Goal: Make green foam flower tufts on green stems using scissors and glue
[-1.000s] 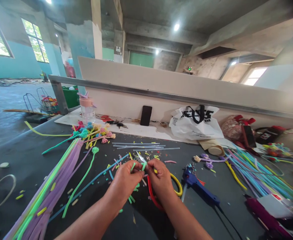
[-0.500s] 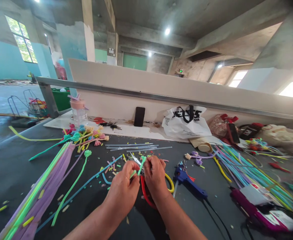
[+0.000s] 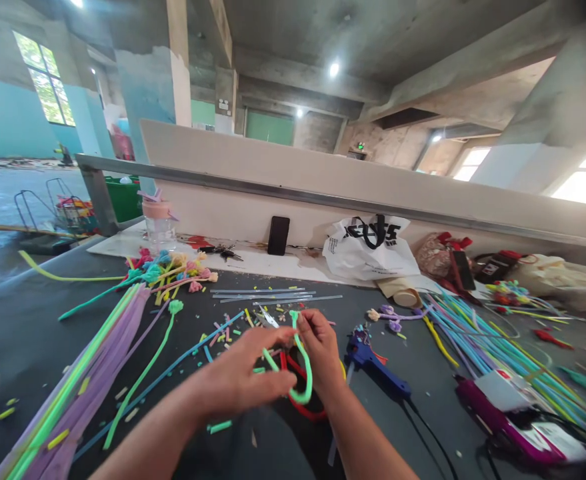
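Note:
A light green pipe cleaner (image 3: 307, 370) hangs in a curved loop from my right hand (image 3: 319, 347), whose fingers pinch its upper end. My left hand (image 3: 255, 373) is beside it, thumb and fingers spread around the loop's left side; whether it touches the stem is unclear. Behind and below the hands lie pliers (image 3: 267, 316) with red and yellow handles, partly hidden. A green stem with a knotted head (image 3: 174, 307) lies to the left. Short cut pieces are scattered around, including a green one (image 3: 220, 427) near my left wrist.
Purple and green pipe cleaners (image 3: 87, 380) lie at left, with knotted flowers (image 3: 173, 267) behind. A blue glue gun (image 3: 379, 368) is right of my hands. Farther back are clear sticks (image 3: 273, 294), a phone (image 3: 279, 235) and a white bag (image 3: 370, 247). Blue stems (image 3: 493, 340) lie at right.
My left hand has moved left and down and its fingers have spread. The green pipe cleaner now shows as a long loop below my right fingers, and a short green piece shows near my left wrist.

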`<state>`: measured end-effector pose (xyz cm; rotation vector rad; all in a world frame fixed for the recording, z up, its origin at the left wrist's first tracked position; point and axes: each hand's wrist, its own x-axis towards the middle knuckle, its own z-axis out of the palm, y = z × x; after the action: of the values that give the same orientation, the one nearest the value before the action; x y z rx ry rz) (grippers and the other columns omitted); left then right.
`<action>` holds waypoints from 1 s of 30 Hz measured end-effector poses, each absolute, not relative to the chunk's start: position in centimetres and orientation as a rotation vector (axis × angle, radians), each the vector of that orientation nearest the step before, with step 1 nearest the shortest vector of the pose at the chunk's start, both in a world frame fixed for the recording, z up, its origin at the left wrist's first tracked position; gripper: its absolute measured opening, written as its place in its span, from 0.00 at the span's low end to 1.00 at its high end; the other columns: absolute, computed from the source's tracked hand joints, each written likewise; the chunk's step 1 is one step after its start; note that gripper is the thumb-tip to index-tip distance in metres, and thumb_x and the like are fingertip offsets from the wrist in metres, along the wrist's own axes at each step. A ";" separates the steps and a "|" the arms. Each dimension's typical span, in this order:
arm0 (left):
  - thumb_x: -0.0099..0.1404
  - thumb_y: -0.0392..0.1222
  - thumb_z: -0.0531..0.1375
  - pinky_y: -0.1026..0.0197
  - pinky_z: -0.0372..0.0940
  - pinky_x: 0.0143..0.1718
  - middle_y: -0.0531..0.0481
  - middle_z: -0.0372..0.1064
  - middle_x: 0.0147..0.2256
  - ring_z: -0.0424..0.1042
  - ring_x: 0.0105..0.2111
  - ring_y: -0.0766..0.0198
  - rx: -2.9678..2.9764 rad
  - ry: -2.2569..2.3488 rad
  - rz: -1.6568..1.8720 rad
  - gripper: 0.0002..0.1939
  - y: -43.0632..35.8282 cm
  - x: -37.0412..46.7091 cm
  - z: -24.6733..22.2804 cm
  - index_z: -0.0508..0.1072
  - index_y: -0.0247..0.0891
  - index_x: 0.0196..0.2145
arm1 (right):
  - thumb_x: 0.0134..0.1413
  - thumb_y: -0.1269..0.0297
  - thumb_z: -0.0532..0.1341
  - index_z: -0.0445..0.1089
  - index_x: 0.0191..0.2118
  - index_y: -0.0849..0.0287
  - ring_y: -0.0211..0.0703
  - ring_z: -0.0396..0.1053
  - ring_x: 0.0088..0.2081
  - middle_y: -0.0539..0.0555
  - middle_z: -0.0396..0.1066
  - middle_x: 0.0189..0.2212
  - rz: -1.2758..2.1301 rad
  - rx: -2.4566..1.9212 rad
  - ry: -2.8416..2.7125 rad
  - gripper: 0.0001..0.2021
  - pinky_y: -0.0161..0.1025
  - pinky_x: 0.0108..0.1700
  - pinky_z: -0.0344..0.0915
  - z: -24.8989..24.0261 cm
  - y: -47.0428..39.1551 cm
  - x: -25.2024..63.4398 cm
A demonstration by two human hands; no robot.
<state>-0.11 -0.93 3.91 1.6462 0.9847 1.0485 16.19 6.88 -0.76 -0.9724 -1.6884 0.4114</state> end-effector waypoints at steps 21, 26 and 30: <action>0.56 0.45 0.56 0.71 0.49 0.15 0.60 0.58 0.18 0.52 0.14 0.76 0.835 0.989 1.122 0.10 1.4 1.6 0.9 0.58 0.39 0.26 | 0.58 0.72 0.53 0.64 0.29 0.57 0.39 0.65 0.31 0.49 0.69 0.25 0.064 -0.759 -2.191 0.08 0.41 0.39 0.51 -1.0 6.2 15.4; 0.60 0.48 0.51 0.69 0.33 0.13 0.62 0.53 0.15 0.39 0.12 0.76 0.928 1.071 1.011 0.12 1.3 1.8 0.7 0.54 0.41 0.25 | 0.58 0.72 0.50 0.63 0.26 0.59 0.39 0.62 0.28 0.50 0.66 0.22 -0.053 -0.828 -2.262 0.11 0.42 0.39 0.49 -1.4 6.2 15.3; 0.60 0.45 0.51 0.68 0.33 0.15 0.63 0.45 0.14 0.38 0.14 0.75 0.968 1.170 1.046 0.12 0.9 2.0 1.2 0.54 0.40 0.23 | 0.59 0.70 0.50 0.63 0.24 0.59 0.39 0.60 0.27 0.49 0.64 0.21 -0.133 -0.848 -2.249 0.13 0.42 0.40 0.48 -2.0 6.2 15.2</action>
<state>1.98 0.91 1.16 0.9676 1.1702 1.0460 15.16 6.17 -1.96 -0.8485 -2.2492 -0.1334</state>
